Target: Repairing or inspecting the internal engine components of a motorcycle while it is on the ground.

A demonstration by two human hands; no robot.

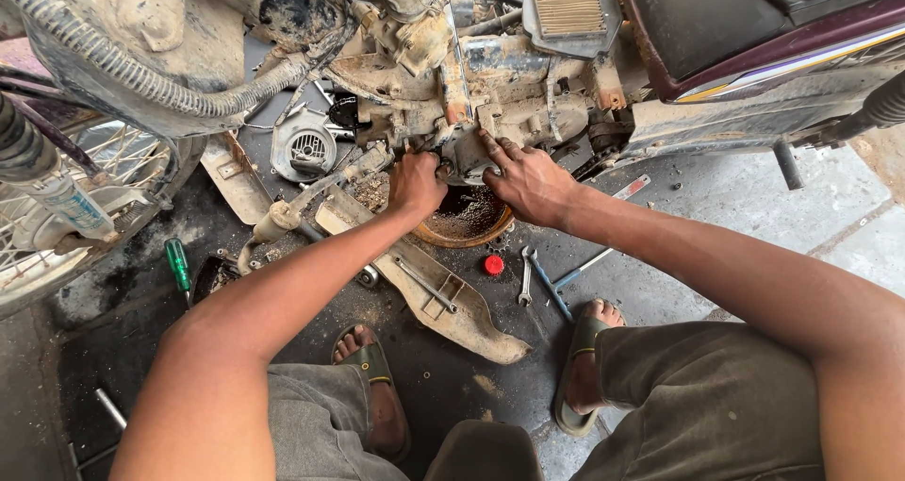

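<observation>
Engine casing [500,113], mud-caked, sits at 12 o'clock of the frame, under the motorcycle's maroon body panel [754,47] at 1 o'clock. Left hand [417,184] is curled into a fist against the casing's lower edge; what it pinches, if anything, cannot be told. Right hand [528,181] lies with fingers spread flat on the casing's underside, just beside the left.

Containers: a round orange drain pan [468,219] stands on the floor directly below both hands, near centre. It holds dark liquid flecked with gritty debris. The hands partly hide its upper rim.

Surroundings, largest first:
- Spoked wheel [57,207] at 9 o'clock, with a ribbed hose [141,75] running above it.
- Dirty tan cover panel [443,302] lying on the oil-stained floor [716,217] at 6 o'clock from the pan, between the person's sandalled feet.
- Grey fan housing [304,146] at 10 o'clock from the pan.
- Blue-handled tool [556,288] and a small spanner [525,278] at 5 o'clock from the pan, lying just beside each other.
- Green-handled screwdriver [177,264] at 8 o'clock, well apart from the hands.
- Red cap [494,265], just below the pan.
</observation>
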